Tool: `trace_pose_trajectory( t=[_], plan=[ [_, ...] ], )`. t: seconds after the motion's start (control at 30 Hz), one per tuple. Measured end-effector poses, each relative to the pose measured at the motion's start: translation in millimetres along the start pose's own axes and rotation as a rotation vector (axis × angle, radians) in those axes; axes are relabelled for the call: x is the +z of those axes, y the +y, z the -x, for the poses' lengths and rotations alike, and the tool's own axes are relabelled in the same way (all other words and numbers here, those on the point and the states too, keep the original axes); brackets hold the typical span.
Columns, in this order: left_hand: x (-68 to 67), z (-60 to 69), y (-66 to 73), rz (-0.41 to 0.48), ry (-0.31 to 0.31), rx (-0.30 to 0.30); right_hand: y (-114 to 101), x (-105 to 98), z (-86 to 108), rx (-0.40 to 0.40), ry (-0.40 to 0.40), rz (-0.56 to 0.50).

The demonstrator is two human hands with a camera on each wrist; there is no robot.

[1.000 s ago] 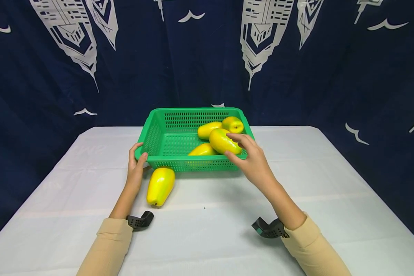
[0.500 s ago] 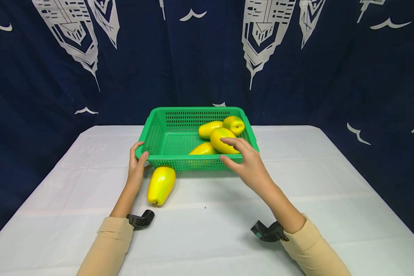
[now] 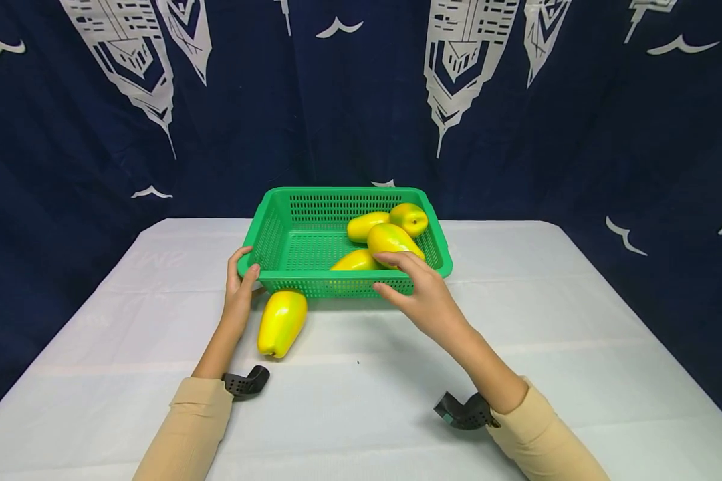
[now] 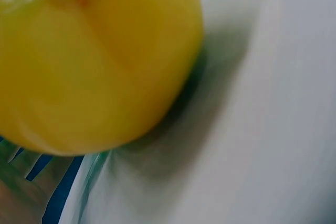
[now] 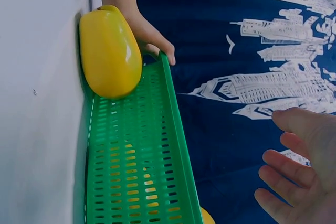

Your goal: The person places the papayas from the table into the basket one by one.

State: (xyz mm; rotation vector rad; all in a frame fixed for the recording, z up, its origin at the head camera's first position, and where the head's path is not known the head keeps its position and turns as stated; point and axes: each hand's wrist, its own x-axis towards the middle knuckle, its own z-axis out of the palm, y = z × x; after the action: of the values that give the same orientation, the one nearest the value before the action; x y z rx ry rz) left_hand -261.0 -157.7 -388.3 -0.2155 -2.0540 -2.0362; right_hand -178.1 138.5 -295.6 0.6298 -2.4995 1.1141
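A green plastic basket stands at the middle of the table's far part. My left hand holds its near left corner, thumb at the rim and fingers along the outer side. Several yellow, papaya-like fruits lie in the basket's right half; the topmost fruit leans on the others. Another such fruit lies on the table, its far end close to the basket's front wall; it fills much of the left wrist view. My right hand hovers at the front rim with parted, loosely bent fingers and nothing in them.
A white cloth covers the table, which spreads out around the basket. Behind the far edge hangs a dark blue curtain with white building prints. Black bands sit on both wrists.
My right hand has drawn back from the topmost fruit, toward me and slightly left, to the front rim. The left hand and the fruits stay in place.
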Motion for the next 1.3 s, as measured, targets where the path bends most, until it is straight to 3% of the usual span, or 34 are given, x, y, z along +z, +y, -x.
trace_pose_trajectory(
  t=[0.6, 0.97, 1.3],
  plan=[
    [-0.3, 0.6, -0.6, 0.005, 0.001, -0.005, -3.4, 17.2, 5.6, -0.021, -0.104, 0.018],
    [0.2, -1.1, 0.8, 0.006, -0.005, 0.001, -7.2, 24.6, 8.0, 0.038, -0.179, -0.004],
    [-0.1, -0.2, -0.2, 0.006, -0.002, 0.001, -6.6, 35.0, 11.9, 0.019, -0.215, -0.018]
  ],
)
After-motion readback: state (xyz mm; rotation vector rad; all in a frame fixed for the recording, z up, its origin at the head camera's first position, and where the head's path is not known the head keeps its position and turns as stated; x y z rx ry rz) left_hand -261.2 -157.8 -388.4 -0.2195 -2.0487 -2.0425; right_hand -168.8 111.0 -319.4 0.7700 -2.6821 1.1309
